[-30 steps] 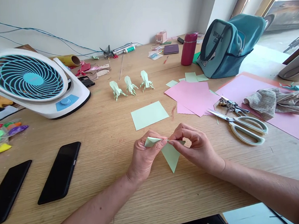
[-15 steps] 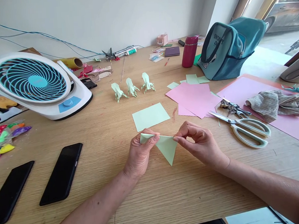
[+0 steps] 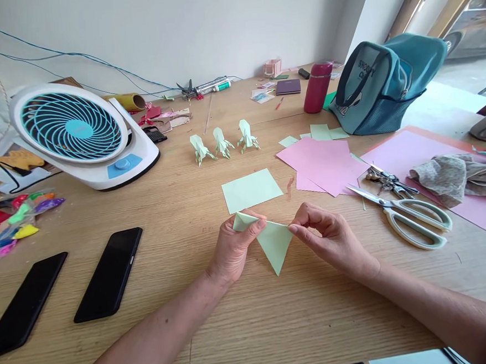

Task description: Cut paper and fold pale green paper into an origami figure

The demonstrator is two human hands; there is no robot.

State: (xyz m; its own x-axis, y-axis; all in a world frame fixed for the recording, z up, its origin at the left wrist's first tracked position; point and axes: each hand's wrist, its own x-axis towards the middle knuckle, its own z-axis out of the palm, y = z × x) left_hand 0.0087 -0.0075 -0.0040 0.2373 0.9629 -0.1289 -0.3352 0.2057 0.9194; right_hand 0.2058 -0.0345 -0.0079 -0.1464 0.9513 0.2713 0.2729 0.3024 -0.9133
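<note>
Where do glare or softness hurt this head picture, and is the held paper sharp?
Head view: daylight at upper right washes out the area beside the bag; the car beyond looks pale and soft; the upper-right corner darkens to black; the held paper has clear, readable edges.

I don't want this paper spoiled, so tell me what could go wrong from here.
The folded paper is pinched between the left hand and the right hand, the right by fingertips only; a slip or hard tug might crease it wrong. The fan stands left of the loose green sheet; if running, which I can't tell, it could shift it. The scissors lie right of the right hand; a wide sweep might knock them.
</note>
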